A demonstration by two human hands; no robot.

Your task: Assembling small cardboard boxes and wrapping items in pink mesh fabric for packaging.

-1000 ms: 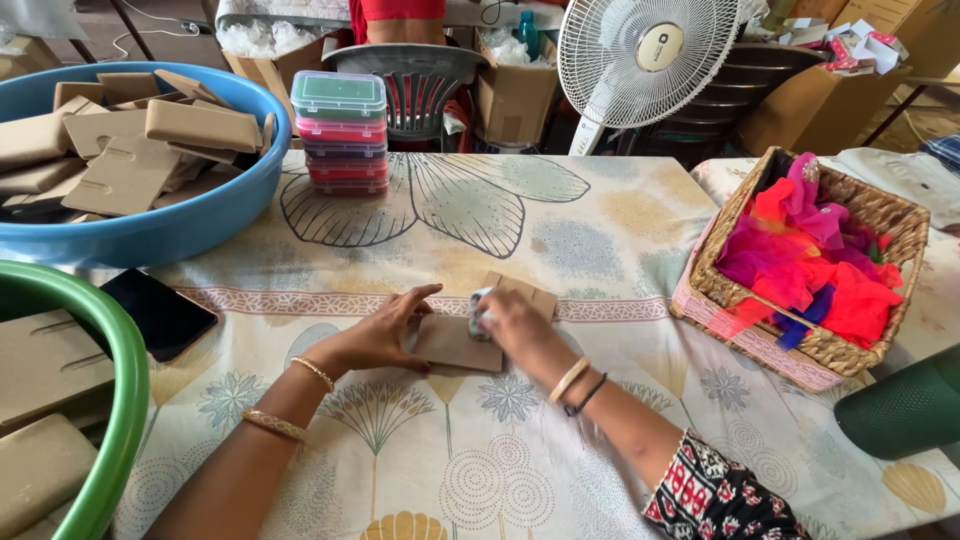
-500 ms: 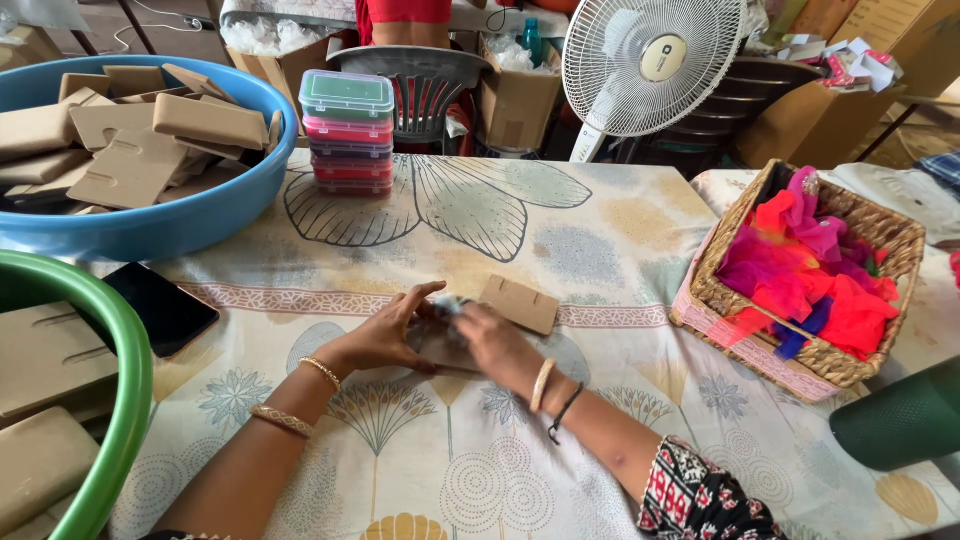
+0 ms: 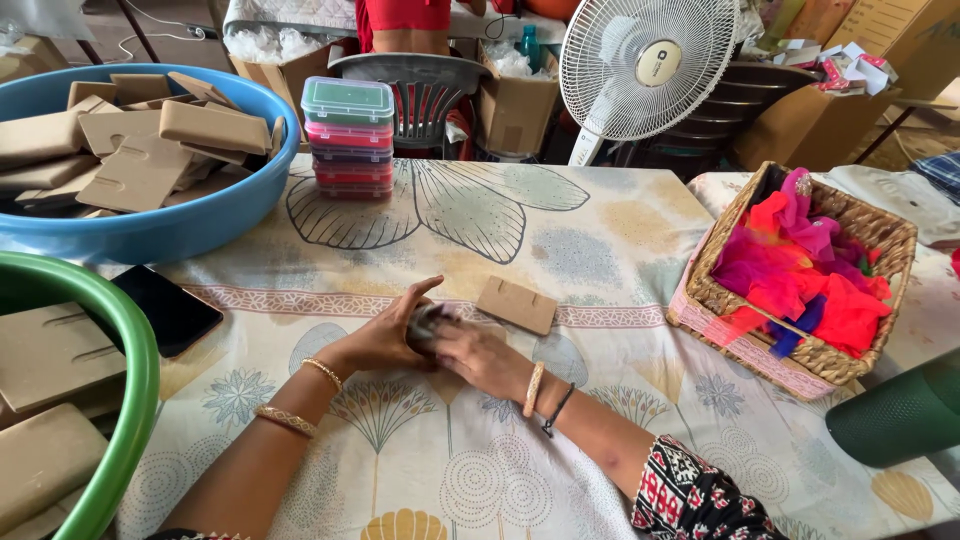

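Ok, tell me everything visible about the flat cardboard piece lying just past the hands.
The cardboard piece is a flat, brown, roughly rectangular card with two short slits cut in from its far edge. It looks like plain, unprinted card. It lies flat and slightly skewed on the patterned tablecloth, just beyond the right hand. Nothing rests on it, and no hand appears to touch it.

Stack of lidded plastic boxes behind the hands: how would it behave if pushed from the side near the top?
The stack of plastic boxes stands several tiers tall on a small footprint, so a high push would likely tip it or slide the upper boxes off. The walls look thin and rigid, so probably light. It rests on the tablecloth, which may bunch rather than let it glide.
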